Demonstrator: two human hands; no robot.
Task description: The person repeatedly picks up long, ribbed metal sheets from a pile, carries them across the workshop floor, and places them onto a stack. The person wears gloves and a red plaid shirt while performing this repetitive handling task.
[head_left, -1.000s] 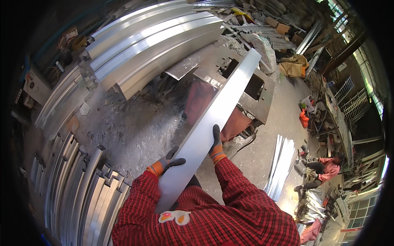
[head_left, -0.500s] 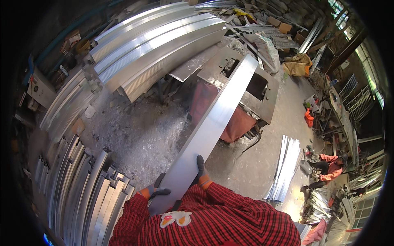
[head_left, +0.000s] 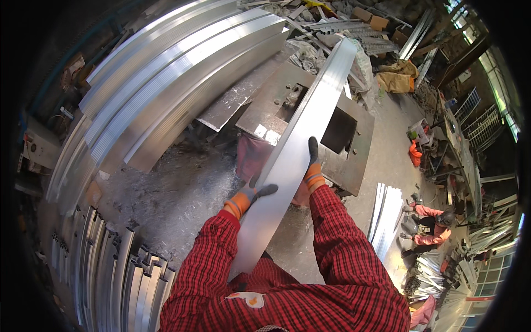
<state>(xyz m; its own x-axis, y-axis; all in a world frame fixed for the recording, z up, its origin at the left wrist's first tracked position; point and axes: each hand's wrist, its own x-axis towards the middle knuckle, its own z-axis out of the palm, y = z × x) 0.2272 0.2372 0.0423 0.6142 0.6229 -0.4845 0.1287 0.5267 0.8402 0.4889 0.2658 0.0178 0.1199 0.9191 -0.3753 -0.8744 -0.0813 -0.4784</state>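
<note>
A long silvery aluminium profile (head_left: 301,133) runs slantwise in front of me, from near my body to over a grey metal machine table (head_left: 354,160). On its left edge, my left hand (head_left: 249,196) in a grey-and-orange glove grips it, thumb lying over the top face. My right hand (head_left: 313,163), gloved alike, clasps the right edge farther along. The fingers of both hands are partly hidden behind the profile. Dark rectangular openings show in the table top on either side of the profile. Dull red cloth (head_left: 250,157) hangs below the table.
A large stack of wide aluminium profiles (head_left: 193,72) lies at the far left. Several narrower profiles (head_left: 130,276) stand bunched at the near left. White strips (head_left: 384,221) lie on the floor at right, beside a crouching person (head_left: 434,227). Scrap and sacks (head_left: 395,80) fill the back.
Both hands have moved forward with the aluminium profile, arms now stretched farther out. Its far end reaches farther beyond the machine table. My view has shifted slightly.
</note>
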